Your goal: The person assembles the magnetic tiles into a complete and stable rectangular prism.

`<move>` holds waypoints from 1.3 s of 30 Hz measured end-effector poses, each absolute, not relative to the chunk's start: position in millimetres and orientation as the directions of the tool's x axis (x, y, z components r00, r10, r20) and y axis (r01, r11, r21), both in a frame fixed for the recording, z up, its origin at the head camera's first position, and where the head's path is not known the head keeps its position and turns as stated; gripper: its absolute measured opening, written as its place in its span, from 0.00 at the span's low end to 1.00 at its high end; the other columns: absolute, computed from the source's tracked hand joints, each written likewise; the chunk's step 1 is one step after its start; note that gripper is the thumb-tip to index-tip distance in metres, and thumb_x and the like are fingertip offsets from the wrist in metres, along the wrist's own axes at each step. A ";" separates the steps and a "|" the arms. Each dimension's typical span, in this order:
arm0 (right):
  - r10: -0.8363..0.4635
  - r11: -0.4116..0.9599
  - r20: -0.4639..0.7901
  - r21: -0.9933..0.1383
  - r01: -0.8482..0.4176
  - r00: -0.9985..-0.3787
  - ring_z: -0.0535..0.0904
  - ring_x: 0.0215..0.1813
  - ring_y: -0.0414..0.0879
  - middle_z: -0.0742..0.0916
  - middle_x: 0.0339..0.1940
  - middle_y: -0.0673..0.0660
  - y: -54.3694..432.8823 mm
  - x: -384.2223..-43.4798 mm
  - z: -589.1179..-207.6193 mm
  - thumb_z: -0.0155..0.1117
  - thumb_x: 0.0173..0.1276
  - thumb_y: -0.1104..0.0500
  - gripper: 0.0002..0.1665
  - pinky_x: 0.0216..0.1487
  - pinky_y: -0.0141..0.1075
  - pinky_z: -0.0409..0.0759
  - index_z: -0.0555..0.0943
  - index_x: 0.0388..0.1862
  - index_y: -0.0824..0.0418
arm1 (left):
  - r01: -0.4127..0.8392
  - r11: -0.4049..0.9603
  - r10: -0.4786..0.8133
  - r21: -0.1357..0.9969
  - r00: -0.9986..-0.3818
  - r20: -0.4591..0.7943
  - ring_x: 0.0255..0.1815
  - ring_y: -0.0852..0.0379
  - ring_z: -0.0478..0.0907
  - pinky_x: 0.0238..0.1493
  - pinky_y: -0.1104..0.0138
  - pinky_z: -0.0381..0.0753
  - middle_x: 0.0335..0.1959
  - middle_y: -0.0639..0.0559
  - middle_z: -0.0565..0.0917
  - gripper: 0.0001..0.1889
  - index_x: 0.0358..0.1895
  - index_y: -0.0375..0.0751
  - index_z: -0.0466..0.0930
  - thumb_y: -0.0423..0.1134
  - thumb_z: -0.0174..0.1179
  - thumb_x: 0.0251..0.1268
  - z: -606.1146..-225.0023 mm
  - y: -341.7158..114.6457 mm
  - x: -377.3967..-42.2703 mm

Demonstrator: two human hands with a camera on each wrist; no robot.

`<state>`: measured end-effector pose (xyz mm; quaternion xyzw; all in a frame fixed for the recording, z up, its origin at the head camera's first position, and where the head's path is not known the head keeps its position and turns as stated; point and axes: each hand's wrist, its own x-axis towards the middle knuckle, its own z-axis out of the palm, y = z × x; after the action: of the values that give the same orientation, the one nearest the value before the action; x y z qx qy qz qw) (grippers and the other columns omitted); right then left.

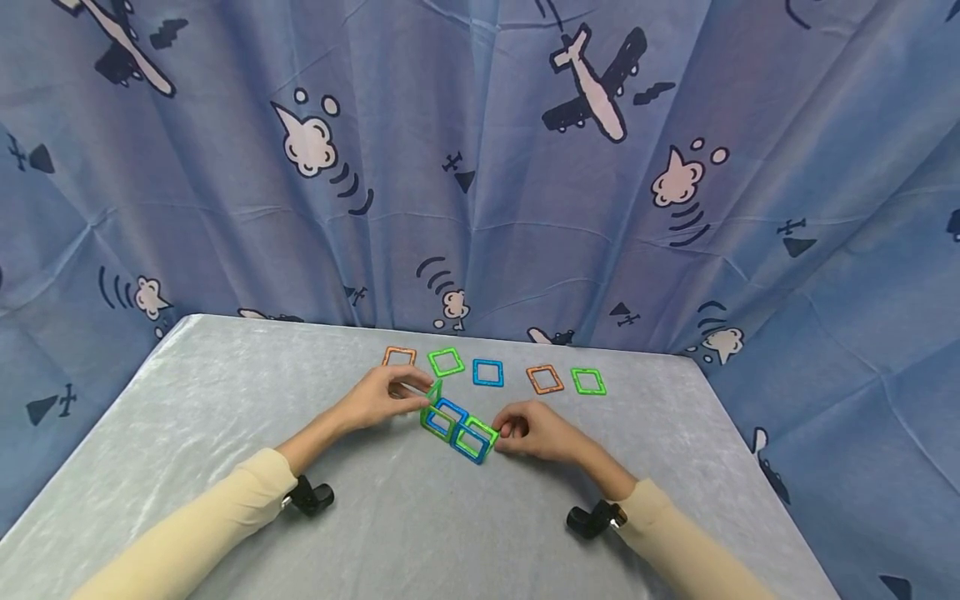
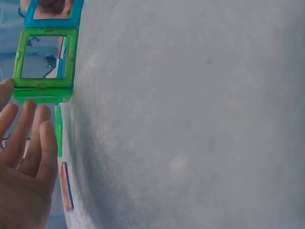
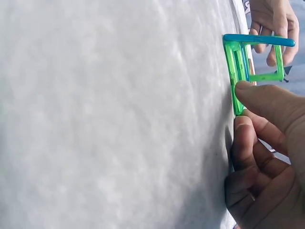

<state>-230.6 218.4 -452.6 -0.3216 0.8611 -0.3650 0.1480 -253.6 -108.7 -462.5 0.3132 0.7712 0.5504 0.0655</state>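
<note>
Green and blue open-centred square magnetic tiles stand joined in the middle of the table. In the head view a green tile (image 1: 448,434) and a blue tile (image 1: 471,457) face front, with a blue tile (image 1: 454,405) and a green tile (image 1: 484,423) behind. Another green tile (image 1: 436,389) rises at the left end. Beside that end, my left hand (image 1: 378,396) has its fingers (image 2: 35,138) extended and fingertips close to the green edge; contact is hard to judge. My right hand (image 1: 542,431) pinches the right-end green tile (image 3: 237,95) between thumb and index finger.
Behind the joined tiles lies a row of flat ones: orange (image 1: 400,349), green (image 1: 446,372), blue (image 1: 488,384), orange (image 1: 545,391) and green (image 1: 588,392). A pale cloth covers the table (image 1: 420,533). A blue patterned curtain (image 1: 480,225) hangs at its back edge.
</note>
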 end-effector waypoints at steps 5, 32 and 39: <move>-0.672 0.522 -0.019 -0.721 -0.456 -0.740 0.77 0.30 0.38 0.83 0.30 0.47 215.5 -224.7 -451.5 0.77 0.64 0.62 0.10 0.30 0.31 0.77 0.86 0.43 0.61 | 0.407 0.190 0.551 0.894 -0.797 0.245 0.48 0.48 0.85 0.51 0.60 0.83 0.50 0.38 0.85 0.15 0.55 0.30 0.83 0.30 0.68 0.67 -460.0 -108.2 -251.6; -0.666 0.510 -0.006 -0.734 -0.449 -0.746 0.76 0.29 0.37 0.83 0.28 0.46 194.4 -195.3 -454.9 0.77 0.63 0.62 0.08 0.29 0.30 0.76 0.86 0.39 0.62 | 0.435 0.234 0.529 0.869 -0.807 0.262 0.46 0.49 0.84 0.51 0.58 0.83 0.47 0.47 0.86 0.12 0.53 0.37 0.85 0.35 0.68 0.69 -461.5 -102.8 -249.3; -0.627 0.526 -0.001 -0.737 -0.424 -0.779 0.76 0.29 0.36 0.83 0.27 0.45 184.9 -187.6 -455.5 0.79 0.61 0.62 0.10 0.30 0.30 0.76 0.86 0.38 0.62 | 0.447 0.239 0.533 0.862 -0.802 0.268 0.45 0.51 0.84 0.51 0.58 0.83 0.46 0.48 0.86 0.12 0.53 0.36 0.84 0.34 0.67 0.70 -461.3 -101.1 -251.7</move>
<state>-187.6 184.9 -455.5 -0.3044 0.8632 -0.3796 0.1342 -251.7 -101.1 -461.3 0.3118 0.7862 0.5321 0.0403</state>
